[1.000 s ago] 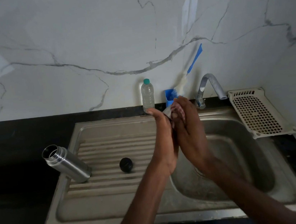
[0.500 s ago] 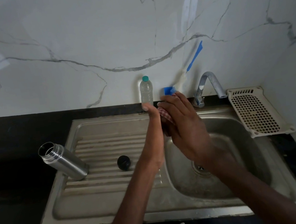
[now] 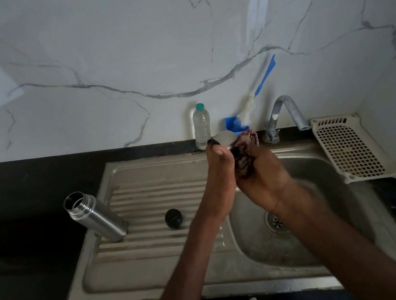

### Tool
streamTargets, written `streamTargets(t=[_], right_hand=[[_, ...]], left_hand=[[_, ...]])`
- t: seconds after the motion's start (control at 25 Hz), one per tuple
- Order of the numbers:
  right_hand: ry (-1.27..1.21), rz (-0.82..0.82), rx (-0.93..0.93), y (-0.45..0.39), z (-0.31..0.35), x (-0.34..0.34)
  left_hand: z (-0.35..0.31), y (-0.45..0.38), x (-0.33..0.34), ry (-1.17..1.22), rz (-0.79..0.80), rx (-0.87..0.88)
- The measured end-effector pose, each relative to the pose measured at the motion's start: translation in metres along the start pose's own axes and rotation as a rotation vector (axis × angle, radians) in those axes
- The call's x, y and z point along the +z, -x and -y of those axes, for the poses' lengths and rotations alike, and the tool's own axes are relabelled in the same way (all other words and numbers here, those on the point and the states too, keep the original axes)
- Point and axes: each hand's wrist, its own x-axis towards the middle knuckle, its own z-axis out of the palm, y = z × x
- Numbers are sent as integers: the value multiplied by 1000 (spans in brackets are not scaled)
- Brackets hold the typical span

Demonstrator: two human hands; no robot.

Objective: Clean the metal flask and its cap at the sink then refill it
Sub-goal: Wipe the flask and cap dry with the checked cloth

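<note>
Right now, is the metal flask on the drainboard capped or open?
Open. The metal flask stands on the ribbed drainboard with its threaded mouth bare, and a black stopper sits apart beside it.

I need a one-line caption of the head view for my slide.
Over the sink, left hand holds the metal cap; right hand scrubs it with a cloth.

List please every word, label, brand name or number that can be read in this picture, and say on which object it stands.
None can be read.
Plastic bottle: clear, no label legible.
Metal flask: plain steel, no print visible.
Black cap: no marking visible.
Metal cap held in the hands: no print visible.
Drainer tray: only holes.
</note>
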Motion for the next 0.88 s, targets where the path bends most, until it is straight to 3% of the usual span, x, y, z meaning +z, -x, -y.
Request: streamTargets(t=[0.04,0.16,0.24,0.28,0.4,0.44,0.56,0.64,0.76,0.88], right_hand=[[163,-25,-169,0,-11,-4],[1044,18,-746,5,-22,-23],[1418,82,-879,1,-6,-23],[1503,33,-812,-1,4,-17],[1361,-137,-360,-13,31,0],[1392,-109,-368,-11,31,1],[1819,159,-860,7,13,-9],[1872,274,-1035,6,9,-16],[1630,337,-1106,6,3,-27],[1192,252,-857,11,-7,-30]], left_hand=[[0,1,1,3,35,-6],[5,3,0,149,107,-26],[2,8,-6,227,122,-76],[4,9,-10,234,141,-92],[8,10,-15,339,197,-126],[4,10,-14,439,204,-165],[-5,4,-16,753,155,-240],[-9,1,-20,888,89,-272],[-11,0,-25,1102,28,-335],[-5,3,-22,1127,15,-336]])
